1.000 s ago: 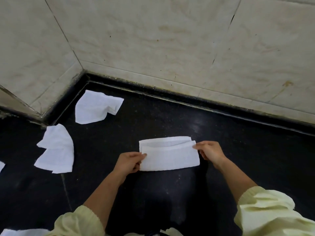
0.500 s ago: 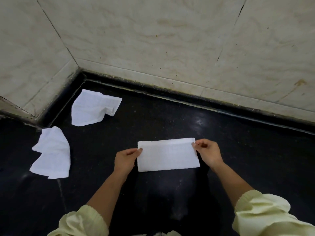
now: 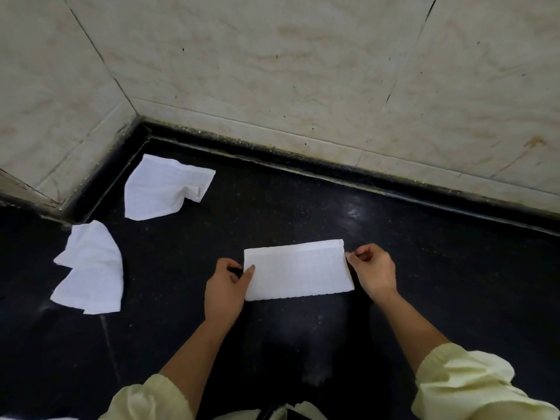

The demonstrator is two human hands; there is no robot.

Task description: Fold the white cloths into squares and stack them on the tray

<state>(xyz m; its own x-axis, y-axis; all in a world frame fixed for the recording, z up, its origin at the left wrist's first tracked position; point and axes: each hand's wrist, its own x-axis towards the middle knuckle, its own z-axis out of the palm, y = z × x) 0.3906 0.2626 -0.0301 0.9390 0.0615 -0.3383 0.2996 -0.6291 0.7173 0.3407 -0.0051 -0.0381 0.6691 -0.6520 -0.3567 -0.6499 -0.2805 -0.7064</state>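
Note:
A white cloth (image 3: pixel 298 270) lies flat on the black counter (image 3: pixel 424 283), folded into a long rectangle. My left hand (image 3: pixel 225 291) pinches its left edge, thumb on top. My right hand (image 3: pixel 374 272) pinches its upper right corner. Two more white cloths lie crumpled to the left: one (image 3: pixel 160 189) near the back corner, another (image 3: pixel 91 271) nearer the left edge. No tray is in view.
A beige tiled wall (image 3: pixel 303 71) rises behind the counter and turns at a corner on the left. A raised dark lip (image 3: pixel 333 174) runs along the wall's foot. Pale yellow sleeves (image 3: pixel 463 386) cover my forearms at the bottom.
The top layer of the cloth has been brought down flat, so the loose fold seen earlier is now a neat rectangle. Both hands stay at its ends.

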